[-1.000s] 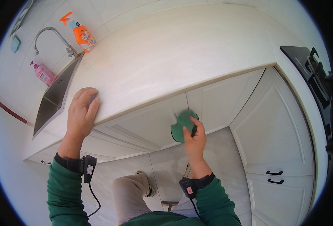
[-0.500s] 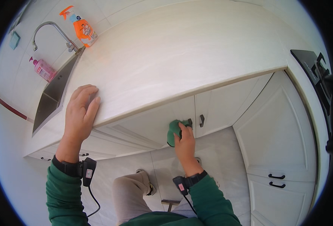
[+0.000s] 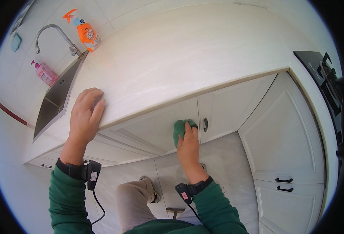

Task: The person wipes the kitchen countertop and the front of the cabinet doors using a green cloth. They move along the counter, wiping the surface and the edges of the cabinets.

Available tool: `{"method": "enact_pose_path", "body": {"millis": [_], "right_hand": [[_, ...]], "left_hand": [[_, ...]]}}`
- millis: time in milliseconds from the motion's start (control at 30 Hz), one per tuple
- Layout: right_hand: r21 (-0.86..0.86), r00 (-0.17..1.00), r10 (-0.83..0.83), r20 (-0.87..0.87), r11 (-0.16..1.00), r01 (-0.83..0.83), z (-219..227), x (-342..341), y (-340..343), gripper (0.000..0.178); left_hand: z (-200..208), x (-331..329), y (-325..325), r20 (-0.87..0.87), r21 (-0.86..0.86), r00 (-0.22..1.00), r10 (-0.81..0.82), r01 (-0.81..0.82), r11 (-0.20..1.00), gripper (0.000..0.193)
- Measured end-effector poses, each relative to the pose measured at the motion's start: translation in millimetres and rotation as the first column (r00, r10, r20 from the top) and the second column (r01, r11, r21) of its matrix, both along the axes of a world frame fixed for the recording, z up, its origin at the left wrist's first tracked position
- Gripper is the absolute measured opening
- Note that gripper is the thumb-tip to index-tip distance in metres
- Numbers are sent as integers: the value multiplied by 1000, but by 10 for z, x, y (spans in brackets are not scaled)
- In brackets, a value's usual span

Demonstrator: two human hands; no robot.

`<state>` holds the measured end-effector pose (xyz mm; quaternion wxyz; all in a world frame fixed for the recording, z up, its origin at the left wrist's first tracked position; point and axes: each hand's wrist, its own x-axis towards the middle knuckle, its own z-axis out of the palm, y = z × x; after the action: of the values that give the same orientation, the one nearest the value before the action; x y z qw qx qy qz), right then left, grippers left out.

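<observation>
My right hand (image 3: 188, 150) presses a crumpled green cloth (image 3: 179, 129) against a white cabinet door (image 3: 150, 124) below the counter. The cloth covers most of a black handle near that door's right edge; only a dark bit shows beside my fingertips. On the neighbouring door a black handle (image 3: 205, 124) is in plain sight. At the left, my left hand (image 3: 84, 115) rests on the edge of the pale countertop (image 3: 187, 50), fingers stretched out and holding nothing.
A steel sink (image 3: 59, 97) with a curved tap (image 3: 59, 33) lies at the far left. Beside it stand an orange spray bottle (image 3: 88, 36) and a pink pump bottle (image 3: 46, 74). A black gas hob (image 3: 316, 68) is at the right, above more white cabinets (image 3: 283, 136).
My right hand and the cloth have shifted slightly up and left, and more of the door handle is covered. My left hand stays on the counter edge. The view has turned a little.
</observation>
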<state>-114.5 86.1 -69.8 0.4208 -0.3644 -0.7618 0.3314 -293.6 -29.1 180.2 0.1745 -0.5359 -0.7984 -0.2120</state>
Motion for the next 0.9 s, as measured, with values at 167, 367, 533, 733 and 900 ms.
{"method": "enact_pose_path", "body": {"millis": [167,367,533,733,900], "right_hand": [[-131,997,11,82,991,0,-20,-27,-21,49],[-220,998,46,48,975,-34,-84,-33,-26,50],[-194,999,32,3,980,-31,-91,-65,-38,48],[-298,997,78,4,952,-74,-62,84,25,43],[-31,982,-15,-189,999,9,311,444,309,42]], "left_hand": [[4,6,2,-7,-3,1000,-1,1,1000,23],[6,-3,0,-10,-6,1000,-4,4,1000,23],[7,-2,2,-11,-1,1000,-2,2,1000,23],[14,7,-2,7,-3,1000,5,-5,1000,23],[7,2,10,2,-6,1000,2,-2,1000,22]]}}
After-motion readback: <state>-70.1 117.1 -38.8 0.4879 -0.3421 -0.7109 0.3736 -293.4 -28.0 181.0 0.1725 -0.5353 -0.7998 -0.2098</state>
